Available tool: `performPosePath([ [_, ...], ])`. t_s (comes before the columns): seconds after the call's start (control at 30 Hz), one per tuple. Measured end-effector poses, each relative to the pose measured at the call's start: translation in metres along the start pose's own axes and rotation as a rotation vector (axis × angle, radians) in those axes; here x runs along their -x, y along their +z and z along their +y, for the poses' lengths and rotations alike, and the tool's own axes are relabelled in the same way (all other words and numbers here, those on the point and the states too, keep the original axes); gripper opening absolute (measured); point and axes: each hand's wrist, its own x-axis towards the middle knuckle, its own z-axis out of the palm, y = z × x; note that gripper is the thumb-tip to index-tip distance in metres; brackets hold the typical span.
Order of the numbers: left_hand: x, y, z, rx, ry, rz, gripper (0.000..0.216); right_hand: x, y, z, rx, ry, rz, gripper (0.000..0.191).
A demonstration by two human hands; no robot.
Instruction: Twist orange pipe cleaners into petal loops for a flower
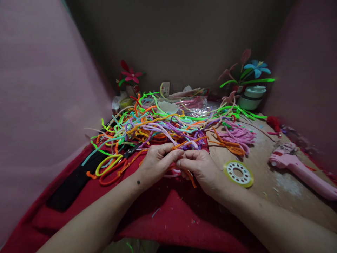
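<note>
My left hand (158,161) and my right hand (198,167) meet over the near edge of the heap, fingertips pinched together. Between them is an orange pipe cleaner (191,180); one end pokes out below my right fingers, and an orange length (191,141) also runs up to the right from the left hand. The exact grip point is hidden by my fingers. Right behind the hands lies a tangled heap of coloured pipe cleaners (155,128). Scissors with yellow and red loop handles (109,167) rest left of my left hand.
Right of my hands lie a tape roll (238,173), a pink glue gun (297,165) and a pink pipe cleaner bundle (238,135). A black flat object (71,186) is at left on the red cloth (168,218). Pipe cleaner flowers (256,68) and a lidded jar (252,97) stand behind.
</note>
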Motion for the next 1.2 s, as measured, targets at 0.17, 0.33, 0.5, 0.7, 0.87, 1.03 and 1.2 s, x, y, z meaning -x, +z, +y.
performPosePath([
  [0.17, 0.0013, 0.0035, -0.0016, -0.161, 0.086, 0.119, 0.037, -0.0006, 0.0005, -0.0006, -0.013, 0.023, -0.01, 0.02],
  [0.33, 0.0042, 0.0052, -0.0032, -0.448, 0.347, 0.234, 0.037, -0.0011, 0.0008, 0.0011, -0.045, 0.016, -0.01, 0.021],
  [0.5, 0.005, 0.0059, -0.0026, -0.505, 0.38, 0.242, 0.035, -0.0013, 0.0017, 0.0043, -0.041, -0.006, 0.0, 0.022],
  [0.7, 0.0038, 0.0061, -0.0011, -0.379, 0.187, 0.238, 0.039, -0.0004, 0.0034, 0.0022, 0.019, -0.017, 0.025, 0.023],
  [0.87, 0.0011, 0.0022, -0.0019, -0.274, 0.08, 0.198, 0.039, -0.0006, 0.0014, 0.003, 0.02, -0.018, 0.018, 0.024],
  [1.03, 0.0009, 0.0027, -0.0041, -0.458, 0.241, 0.243, 0.037, -0.0021, -0.0004, 0.0054, 0.019, 0.0, 0.019, 0.02],
  [1.2, 0.0012, 0.0025, -0.0038, -0.485, 0.246, 0.255, 0.036, -0.001, 0.0004, 0.0025, 0.019, -0.005, 0.033, 0.022],
])
